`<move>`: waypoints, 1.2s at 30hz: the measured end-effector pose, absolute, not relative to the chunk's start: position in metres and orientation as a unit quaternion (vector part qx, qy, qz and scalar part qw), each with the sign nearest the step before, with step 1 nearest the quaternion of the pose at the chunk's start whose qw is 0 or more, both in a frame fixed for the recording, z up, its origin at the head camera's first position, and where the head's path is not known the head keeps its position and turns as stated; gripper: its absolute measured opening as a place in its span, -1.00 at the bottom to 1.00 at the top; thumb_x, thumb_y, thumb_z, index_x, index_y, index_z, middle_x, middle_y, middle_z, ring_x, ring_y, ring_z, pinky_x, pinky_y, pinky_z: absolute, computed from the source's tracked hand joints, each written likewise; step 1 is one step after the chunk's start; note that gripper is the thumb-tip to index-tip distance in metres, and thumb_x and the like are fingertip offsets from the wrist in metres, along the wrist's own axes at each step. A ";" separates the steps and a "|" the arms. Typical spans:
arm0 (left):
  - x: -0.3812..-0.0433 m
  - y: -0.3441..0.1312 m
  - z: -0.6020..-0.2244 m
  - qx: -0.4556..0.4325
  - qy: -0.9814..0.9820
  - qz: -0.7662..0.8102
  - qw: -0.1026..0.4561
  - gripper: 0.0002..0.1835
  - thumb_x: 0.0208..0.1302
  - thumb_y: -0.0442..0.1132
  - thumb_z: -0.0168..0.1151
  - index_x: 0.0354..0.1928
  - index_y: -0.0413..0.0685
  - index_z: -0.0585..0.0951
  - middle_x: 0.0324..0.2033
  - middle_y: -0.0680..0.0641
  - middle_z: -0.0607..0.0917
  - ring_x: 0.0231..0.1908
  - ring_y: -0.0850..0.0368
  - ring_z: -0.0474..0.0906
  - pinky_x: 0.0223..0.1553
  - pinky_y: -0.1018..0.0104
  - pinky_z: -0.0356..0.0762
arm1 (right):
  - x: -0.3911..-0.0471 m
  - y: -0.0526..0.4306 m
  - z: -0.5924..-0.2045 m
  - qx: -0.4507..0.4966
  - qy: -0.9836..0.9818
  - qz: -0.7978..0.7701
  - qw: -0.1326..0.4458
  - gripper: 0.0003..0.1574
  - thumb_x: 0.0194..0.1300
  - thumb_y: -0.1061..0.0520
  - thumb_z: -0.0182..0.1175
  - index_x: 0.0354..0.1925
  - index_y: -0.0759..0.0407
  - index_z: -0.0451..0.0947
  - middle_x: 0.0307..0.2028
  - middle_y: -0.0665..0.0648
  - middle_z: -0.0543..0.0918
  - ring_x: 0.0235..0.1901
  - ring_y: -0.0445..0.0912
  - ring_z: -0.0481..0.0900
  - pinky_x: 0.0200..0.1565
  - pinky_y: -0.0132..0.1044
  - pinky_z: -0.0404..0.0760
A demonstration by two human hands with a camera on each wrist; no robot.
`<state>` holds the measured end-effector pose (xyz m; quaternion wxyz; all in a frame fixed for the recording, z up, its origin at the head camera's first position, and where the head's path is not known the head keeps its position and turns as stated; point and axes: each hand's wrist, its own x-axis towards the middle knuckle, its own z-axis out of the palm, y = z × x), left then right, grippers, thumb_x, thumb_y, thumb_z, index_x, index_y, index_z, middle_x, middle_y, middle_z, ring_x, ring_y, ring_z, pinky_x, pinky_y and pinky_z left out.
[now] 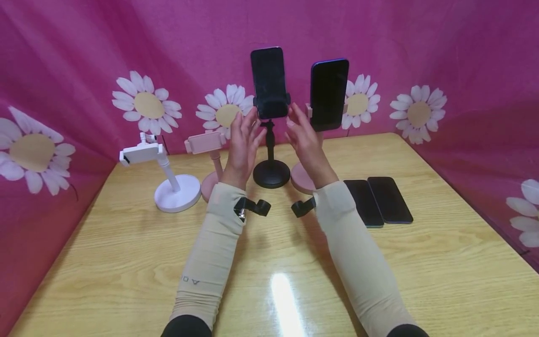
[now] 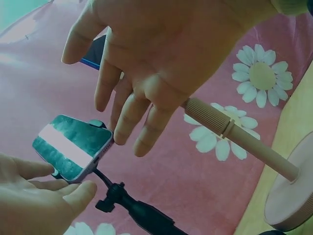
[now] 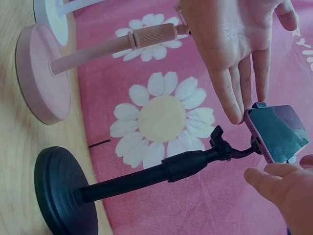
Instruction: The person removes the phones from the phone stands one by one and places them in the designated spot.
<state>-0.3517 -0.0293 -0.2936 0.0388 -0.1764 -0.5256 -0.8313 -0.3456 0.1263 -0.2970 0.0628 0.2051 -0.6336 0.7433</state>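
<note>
A dark phone [image 1: 269,79] sits upright in the clamp of a black phone stand [image 1: 271,173]. My left hand [image 1: 243,145] is raised beside the phone's lower left, fingers fairly straight and palm turned inward. On the opposite side, my right hand [image 1: 307,147] is held near the clamp's right end with fingers extended. Neither hand grips anything; in the right wrist view the left fingertips are close to the clamp edge, and whether they touch it I cannot tell. The left wrist view shows the phone screen [image 2: 73,147] tilted between both hands, with glare across it.
Right of the black stand, a pink stand [image 1: 301,178] holds a blue-edged phone [image 1: 330,93]. To the left are a second pink stand [image 1: 206,142] and a white stand [image 1: 177,193], both without phones. Two dark phones [image 1: 364,203] lie side by side on the wooden table [image 1: 139,262]. Flowered pink cloth hangs behind.
</note>
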 end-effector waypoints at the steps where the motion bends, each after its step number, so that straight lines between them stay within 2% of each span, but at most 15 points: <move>1: -0.351 -0.029 -0.292 -0.172 -0.528 -0.830 0.042 -0.31 0.49 0.12 -0.47 0.47 -0.16 0.12 0.44 -0.07 0.18 0.41 0.09 0.12 0.33 0.22 0.21 | -0.345 0.126 -0.296 0.204 -0.635 0.742 0.063 -0.26 0.50 0.03 -0.13 0.52 0.05 -0.11 0.48 0.04 0.07 0.43 -0.09 0.09 0.37 -0.11 0.14; 10: -0.331 -0.025 -0.276 -0.135 -0.599 -0.786 0.065 -0.31 0.48 0.10 -0.38 0.49 -0.16 0.01 0.43 -0.09 0.21 0.42 0.02 0.11 0.33 0.26 0.21 | -0.333 0.127 -0.288 0.199 -0.671 0.711 0.071 -0.23 0.49 -0.05 -0.09 0.52 0.05 -0.09 0.43 0.12 0.14 0.38 0.00 0.22 0.30 -0.19 0.29; 14: -0.320 -0.027 -0.272 -0.123 -0.619 -0.774 0.056 -0.30 0.48 0.14 -0.37 0.50 -0.13 -0.02 0.43 -0.06 0.23 0.42 0.04 0.11 0.33 0.29 0.19 | -0.328 0.128 -0.285 0.200 -0.682 0.699 0.080 -0.26 0.50 -0.03 -0.10 0.51 0.08 -0.06 0.40 0.16 0.18 0.33 0.01 0.30 0.27 -0.22 0.33; 20: -0.296 -0.036 -0.271 -0.125 -0.655 -0.745 0.037 -0.29 0.46 0.24 -0.36 0.47 -0.02 0.15 0.42 0.04 0.25 0.38 0.18 0.19 0.37 0.25 0.09 | -0.321 0.132 -0.282 0.167 -0.717 0.666 0.122 -0.34 0.49 0.02 -0.04 0.46 0.07 0.10 0.25 0.13 0.38 0.15 -0.04 0.50 0.15 -0.28 0.47; 28: -0.271 -0.046 -0.265 -0.157 -0.638 -0.752 0.058 -0.38 0.51 0.04 -0.33 0.41 -0.23 0.23 0.35 -0.17 0.35 0.31 -0.04 0.32 0.28 0.22 0.30 | -0.311 0.139 -0.276 0.119 -0.755 0.627 0.152 -0.41 0.39 -0.02 0.14 0.34 0.01 0.35 -0.04 0.15 0.60 -0.17 -0.04 0.68 -0.11 -0.28 0.63; 36: -0.253 -0.059 -0.257 -0.167 -0.691 -0.702 0.040 -0.41 0.51 0.04 -0.31 0.41 -0.15 0.23 0.11 -0.26 0.53 0.09 -0.10 0.55 0.15 0.21 0.45 | -0.291 0.152 -0.268 0.152 -0.769 0.607 0.128 -0.41 0.32 -0.02 0.22 0.28 0.04 0.44 -0.13 0.20 0.66 -0.28 -0.04 0.73 -0.21 -0.24 0.66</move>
